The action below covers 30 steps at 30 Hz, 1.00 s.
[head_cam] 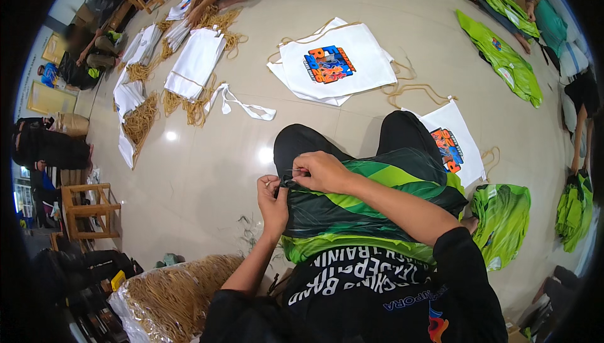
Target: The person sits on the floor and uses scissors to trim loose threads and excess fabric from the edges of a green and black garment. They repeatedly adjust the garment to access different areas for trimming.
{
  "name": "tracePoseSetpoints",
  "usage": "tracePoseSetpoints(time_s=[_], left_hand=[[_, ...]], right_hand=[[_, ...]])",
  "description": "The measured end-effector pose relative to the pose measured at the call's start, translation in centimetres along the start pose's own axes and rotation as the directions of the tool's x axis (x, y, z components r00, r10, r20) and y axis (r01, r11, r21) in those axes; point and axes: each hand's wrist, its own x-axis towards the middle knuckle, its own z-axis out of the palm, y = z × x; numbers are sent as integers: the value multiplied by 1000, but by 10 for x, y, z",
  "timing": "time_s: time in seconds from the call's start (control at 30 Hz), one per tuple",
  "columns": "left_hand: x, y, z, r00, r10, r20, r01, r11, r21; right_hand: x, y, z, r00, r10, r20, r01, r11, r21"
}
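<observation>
A green and black patterned garment (368, 201) lies across the person's lap. My left hand (274, 199) pinches the dark edge of this garment at its left end. Close beside it, my right hand (321, 172) grips a small, thin tool with a reddish part, its tip at the same edge; what kind of tool cannot be told. Bright green fabric (358, 246) shows under the garment, near the waist. A white printed drawstring bag (455, 140) lies by the right knee, and a folded green garment (502, 222) is on the floor to the right.
White printed drawstring bags (337, 64) lie ahead on the tiled floor. Stacked white bags (196, 64) with tan cords and a white strap (247, 109) are front left. A plastic-wrapped bundle of cords (174, 296) sits lower left, near a wooden stool (89, 208). Other people work around.
</observation>
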Motion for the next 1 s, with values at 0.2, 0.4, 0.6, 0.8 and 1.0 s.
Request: tracePoseSetpoints(time_s=[0.2, 0.4, 0.6, 0.8, 1.0], left_hand=[[0, -9, -2, 1000, -3, -1, 3, 1000, -15], [-5, 6, 7, 988, 117, -104, -102, 985, 142], [-18, 6, 7, 995, 30, -98, -3, 965, 264], [-14, 17, 17, 991, -124, -40, 128, 983, 134], [-7, 8, 3, 967, -253, -42, 250, 967, -57]], right_hand=[[-9, 5, 11, 987, 106, -122, -95, 991, 97], [-2, 15, 19, 984, -132, -121, 130, 991, -31], [-1, 11, 19, 984, 181, 3, -177, 957, 228], [-3, 9, 22, 970, 240, 32, -240, 942, 235], [-8, 16, 20, 974, 226, 31, -227, 974, 27]])
